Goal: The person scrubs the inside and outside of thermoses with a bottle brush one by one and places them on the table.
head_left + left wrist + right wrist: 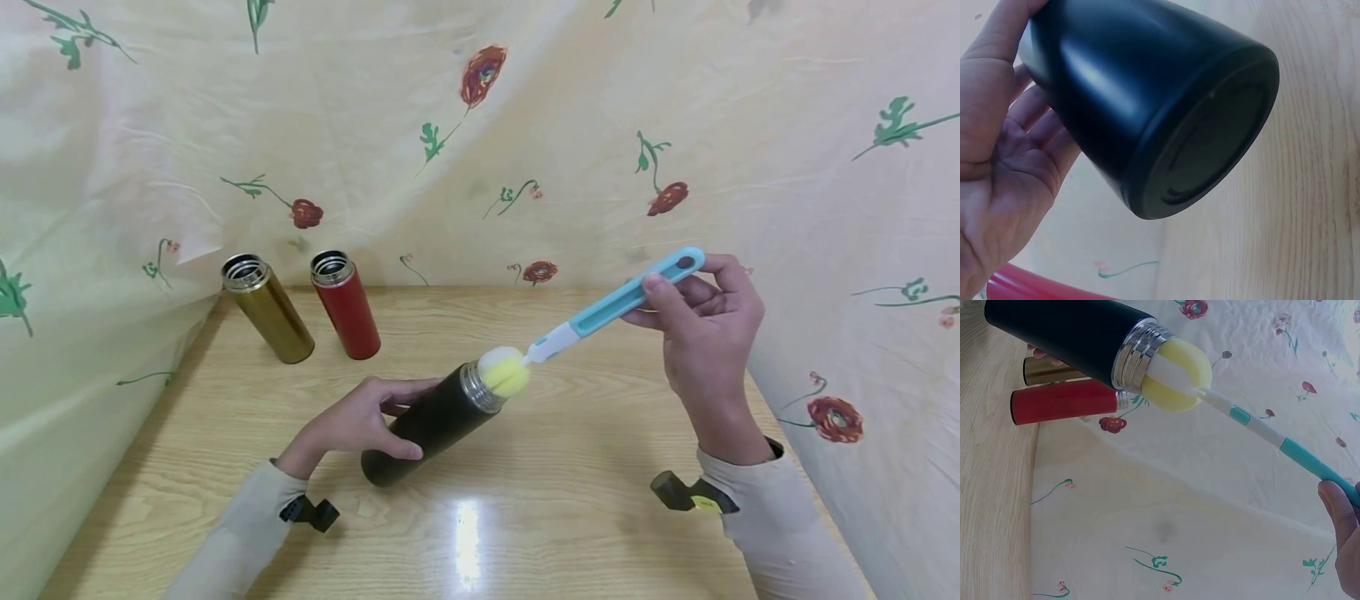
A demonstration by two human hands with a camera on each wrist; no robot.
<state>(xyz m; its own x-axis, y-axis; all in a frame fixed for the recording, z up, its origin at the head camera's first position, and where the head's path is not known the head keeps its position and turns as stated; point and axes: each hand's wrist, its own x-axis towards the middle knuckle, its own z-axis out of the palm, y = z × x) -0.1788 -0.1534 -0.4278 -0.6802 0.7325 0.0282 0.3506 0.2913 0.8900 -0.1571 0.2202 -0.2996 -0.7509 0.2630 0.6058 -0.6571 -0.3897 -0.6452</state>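
Observation:
My left hand (370,418) grips a black thermos bottle (438,425), which is tilted with its open steel mouth up and to the right. Its round base (1210,134) faces the camera in the left wrist view. Between thumb and fingers, my right hand (708,333) pinches the blue handle of a bottle brush (615,302). The brush's yellow and white sponge head (1179,375) sits at the bottle's mouth, mostly outside it; how far its tip goes in is hidden. The right wrist view also shows the handle's white neck slanting down to my right thumb.
A gold bottle (273,317) and a red bottle (348,308) stand uncapped at the back left of the wooden table (570,483). Flowered cloth (390,125) hangs behind the table and along both sides.

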